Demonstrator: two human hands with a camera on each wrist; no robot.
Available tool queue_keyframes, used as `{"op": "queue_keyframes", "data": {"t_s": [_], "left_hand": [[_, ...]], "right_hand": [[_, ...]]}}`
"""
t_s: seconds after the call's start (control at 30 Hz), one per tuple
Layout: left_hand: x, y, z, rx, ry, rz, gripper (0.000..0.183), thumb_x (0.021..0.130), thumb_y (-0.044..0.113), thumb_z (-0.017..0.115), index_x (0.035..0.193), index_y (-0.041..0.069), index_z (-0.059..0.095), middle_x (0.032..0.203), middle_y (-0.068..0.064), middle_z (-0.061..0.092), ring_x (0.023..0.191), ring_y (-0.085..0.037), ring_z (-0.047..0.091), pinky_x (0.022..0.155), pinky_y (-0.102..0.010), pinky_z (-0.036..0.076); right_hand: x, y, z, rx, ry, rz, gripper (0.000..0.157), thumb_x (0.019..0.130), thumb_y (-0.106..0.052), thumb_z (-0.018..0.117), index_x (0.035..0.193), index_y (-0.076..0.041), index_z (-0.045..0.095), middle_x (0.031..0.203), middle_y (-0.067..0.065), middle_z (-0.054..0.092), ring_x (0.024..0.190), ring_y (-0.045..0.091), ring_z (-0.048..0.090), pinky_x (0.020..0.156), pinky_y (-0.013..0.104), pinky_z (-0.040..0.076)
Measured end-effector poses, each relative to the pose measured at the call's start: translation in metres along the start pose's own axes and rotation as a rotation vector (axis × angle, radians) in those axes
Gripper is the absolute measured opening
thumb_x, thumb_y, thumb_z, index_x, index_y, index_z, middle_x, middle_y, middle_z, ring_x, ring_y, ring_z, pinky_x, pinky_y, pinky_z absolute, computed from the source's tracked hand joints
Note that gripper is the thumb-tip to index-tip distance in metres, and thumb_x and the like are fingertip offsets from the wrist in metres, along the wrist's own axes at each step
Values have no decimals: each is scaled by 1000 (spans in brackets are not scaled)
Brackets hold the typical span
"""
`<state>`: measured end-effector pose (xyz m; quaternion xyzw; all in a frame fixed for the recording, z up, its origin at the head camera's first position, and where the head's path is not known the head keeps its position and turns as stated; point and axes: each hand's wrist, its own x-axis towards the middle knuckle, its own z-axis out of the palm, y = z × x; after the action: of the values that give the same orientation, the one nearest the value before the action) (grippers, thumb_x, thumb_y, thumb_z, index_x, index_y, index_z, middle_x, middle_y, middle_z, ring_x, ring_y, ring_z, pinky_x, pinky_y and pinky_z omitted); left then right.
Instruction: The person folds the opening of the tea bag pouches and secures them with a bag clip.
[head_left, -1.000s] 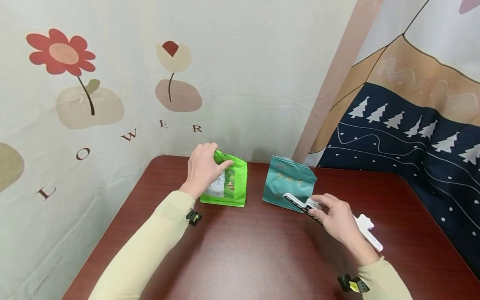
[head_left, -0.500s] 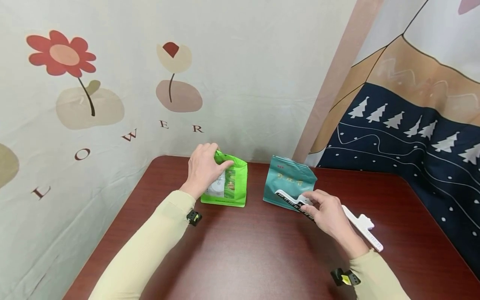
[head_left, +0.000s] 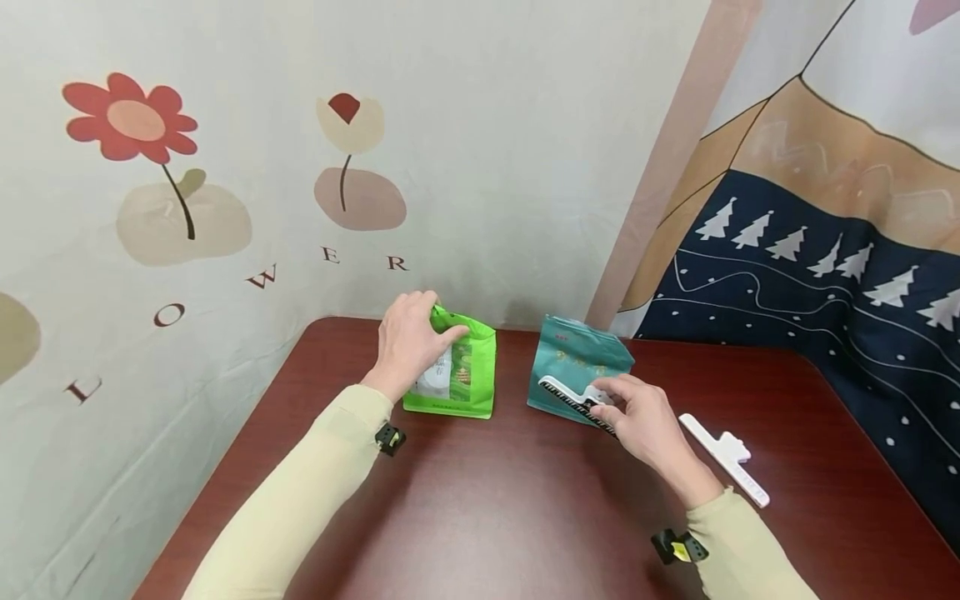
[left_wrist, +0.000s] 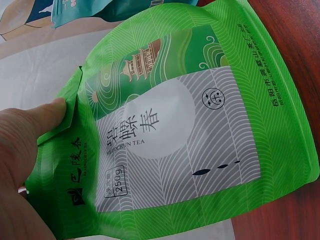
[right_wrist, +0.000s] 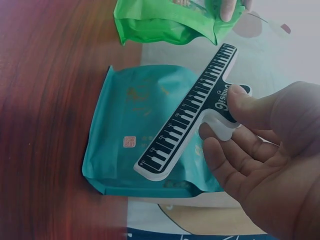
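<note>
My left hand grips the folded top of a bright green tea bag, which stands on the table. In the left wrist view the thumb presses on the fold near the corner, above the tea bag's printed grey label. With thumb and fingers, my right hand pinches the handle of a long bag clip patterned with black and white piano keys. That clip overlaps the front of an upright teal bag in the head view. The teal bag has faint gold lettering and a creased top.
A second, white clip lies on the dark red table, right of my right hand. Behind the table's far edge hangs a printed cloth with flowers, letters and trees.
My right hand has carried the piano-key clip leftward across the front of the teal bag, uncovering more of the white clip. The left hand keeps its grip on the green tea bag.
</note>
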<state>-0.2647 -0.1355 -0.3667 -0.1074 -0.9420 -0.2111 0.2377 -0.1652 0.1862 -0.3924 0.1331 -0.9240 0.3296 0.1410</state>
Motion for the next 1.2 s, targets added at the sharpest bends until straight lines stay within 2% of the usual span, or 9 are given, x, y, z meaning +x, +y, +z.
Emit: {"op": "queue_keyframes", "data": {"t_s": [0.27,0.67,0.97,1.2], "left_hand": [[-2,0,0,2,-11,-3,47,75,52,78,81,14,50,75,0,51,74,-22,48,61,-35,40],[-3,2,-3,10,3,3,48,75,51,78,79,13,49,73,-1,49,72,-23,46,60,-35,39],[-1,1,-1,15,10,0,48,75,51,78,79,13,49,72,-2,49,72,-23,46,61,-35,38],[-3,1,-1,-5,15,5,46,74,49,80,88,13,55,77,-2,54,75,-24,48,65,-37,40]], "right_hand": [[6,-4,2,-19,0,-28,26,78,-4,78,104,-8,73,92,4,68,74,15,58,65,30,48],[16,-10,5,-6,-35,4,25,81,-5,77,105,-8,73,93,5,68,76,18,59,67,33,49],[30,-18,8,-22,-26,-22,22,80,-6,77,101,-9,73,87,4,67,74,17,57,66,33,47],[38,-23,11,-1,-61,13,20,82,-6,76,101,-11,73,90,4,67,75,19,56,65,32,45]]}}
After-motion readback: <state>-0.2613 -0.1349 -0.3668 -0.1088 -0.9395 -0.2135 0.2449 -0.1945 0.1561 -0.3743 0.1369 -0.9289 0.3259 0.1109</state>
